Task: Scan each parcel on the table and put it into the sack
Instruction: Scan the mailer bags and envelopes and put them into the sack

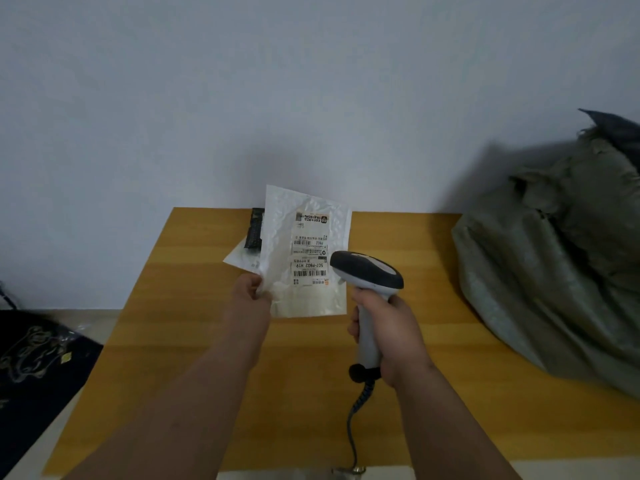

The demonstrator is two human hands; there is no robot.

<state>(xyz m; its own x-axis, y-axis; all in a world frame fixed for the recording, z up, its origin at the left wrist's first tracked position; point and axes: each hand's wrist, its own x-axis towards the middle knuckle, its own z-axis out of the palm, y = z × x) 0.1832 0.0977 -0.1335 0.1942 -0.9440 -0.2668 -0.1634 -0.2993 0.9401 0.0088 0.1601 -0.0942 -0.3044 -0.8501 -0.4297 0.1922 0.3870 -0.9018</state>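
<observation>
My left hand [250, 287] pinches the lower left edge of a white plastic parcel [304, 251] and holds it up above the wooden table [207, 358], its printed label with barcodes facing me. My right hand [388, 336] grips the handle of a grey and white barcode scanner [369, 271], whose head points at the label from the right. Behind the held parcel, another white parcel [240, 259] and a small black parcel [255, 233] lie on the table. The grey-green woven sack [554, 271] slumps on the table's right side.
The table stands against a white wall. The scanner's coiled cable [356, 410] runs down to the table's near edge. A dark patterned mat [38, 355] lies on the floor at the left. Something dark sticks out of the sack's top at the far right.
</observation>
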